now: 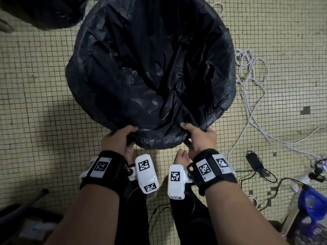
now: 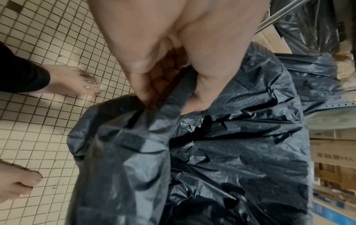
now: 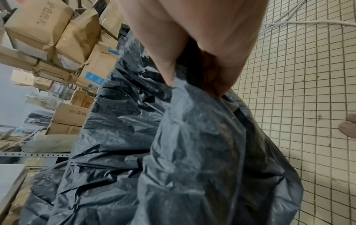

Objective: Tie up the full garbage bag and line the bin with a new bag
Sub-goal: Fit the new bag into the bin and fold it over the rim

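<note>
Black plastic fills the middle of the head view: the new bag [image 1: 150, 68] is spread wide open over what appears to be the bin, its film crinkled and thin. At left, the left hand [image 1: 117, 138] clenches the near edge of the bag, fingers [image 2: 146, 85] curled into the fold. At right, the right hand [image 1: 200, 138] pinches the same edge, thumb over the film. Another dark bag [image 1: 42, 11], perhaps the full one, sits at the far left corner.

Risks, as a judgement: a hard tug could tear the thin film, or pull the far edge off the rim so the liner slumps inside.

Underfoot, a small-tiled floor [image 1: 35, 85], grubby. Loose white cables [image 1: 251, 71] lie just right of the bin, a trip hazard for bare feet. Stacked cardboard boxes [image 3: 63, 30] line shelving behind.
</note>
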`<control>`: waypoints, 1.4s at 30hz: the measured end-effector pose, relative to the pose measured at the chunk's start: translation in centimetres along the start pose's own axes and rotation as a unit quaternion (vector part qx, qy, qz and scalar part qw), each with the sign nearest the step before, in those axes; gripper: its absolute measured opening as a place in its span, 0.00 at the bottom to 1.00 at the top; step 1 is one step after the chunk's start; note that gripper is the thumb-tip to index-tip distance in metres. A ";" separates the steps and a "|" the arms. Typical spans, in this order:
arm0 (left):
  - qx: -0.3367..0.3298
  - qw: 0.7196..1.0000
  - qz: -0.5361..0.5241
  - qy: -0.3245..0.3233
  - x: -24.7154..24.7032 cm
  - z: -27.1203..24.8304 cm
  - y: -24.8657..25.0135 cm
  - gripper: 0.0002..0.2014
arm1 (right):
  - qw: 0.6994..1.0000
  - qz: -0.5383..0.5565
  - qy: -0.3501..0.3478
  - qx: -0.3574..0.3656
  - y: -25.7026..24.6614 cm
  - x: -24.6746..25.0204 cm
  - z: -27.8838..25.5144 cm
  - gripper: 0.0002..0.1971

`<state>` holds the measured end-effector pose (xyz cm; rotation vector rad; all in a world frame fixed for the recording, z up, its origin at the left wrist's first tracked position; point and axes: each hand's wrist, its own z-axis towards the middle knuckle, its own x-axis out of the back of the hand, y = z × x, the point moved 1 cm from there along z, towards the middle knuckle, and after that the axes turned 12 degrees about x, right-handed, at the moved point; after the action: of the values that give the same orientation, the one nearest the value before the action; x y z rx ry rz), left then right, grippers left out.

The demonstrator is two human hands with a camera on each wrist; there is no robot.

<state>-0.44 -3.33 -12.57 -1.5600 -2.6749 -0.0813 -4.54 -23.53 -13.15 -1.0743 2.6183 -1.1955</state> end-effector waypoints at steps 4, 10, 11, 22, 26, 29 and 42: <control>0.009 0.996 -0.052 -0.077 0.0 -0.4 -0.1 0.24 | 0.995 0.077 -0.060 -0.030 -0.9 1.0 0.0 0.15; -0.046 0.999 -0.024 -0.003 0.4 -0.2 -2.2 0.09 | 0.999 0.038 -0.017 0.012 -1.3 1.5 0.3 0.08; -0.051 0.998 -0.027 0.003 0.4 -0.2 -2.3 0.09 | 0.999 0.021 -0.013 0.023 -1.3 1.4 0.3 0.07; -0.015 0.997 0.029 -0.075 0.8 0.1 2.1 0.13 | 0.962 0.154 -0.141 -0.175 -1.9 0.7 -0.4 0.31; -0.028 0.995 0.050 -0.083 1.4 0.6 3.6 0.12 | 0.953 0.187 -0.144 -0.190 -1.4 0.7 -1.2 0.35; -0.084 0.991 -0.019 -0.100 1.6 0.6 3.5 0.21 | 0.955 0.212 -0.116 -0.173 -1.0 0.9 -1.4 0.35; -0.006 0.975 -0.156 -0.156 -0.7 -0.7 -5.2 0.23 | 0.999 0.003 -0.020 0.041 -4.0 1.5 2.5 0.11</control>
<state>-4.59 -6.51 -12.01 -1.2299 -3.1471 0.1516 -2.54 -27.85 -11.79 -1.0621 2.5174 -1.2558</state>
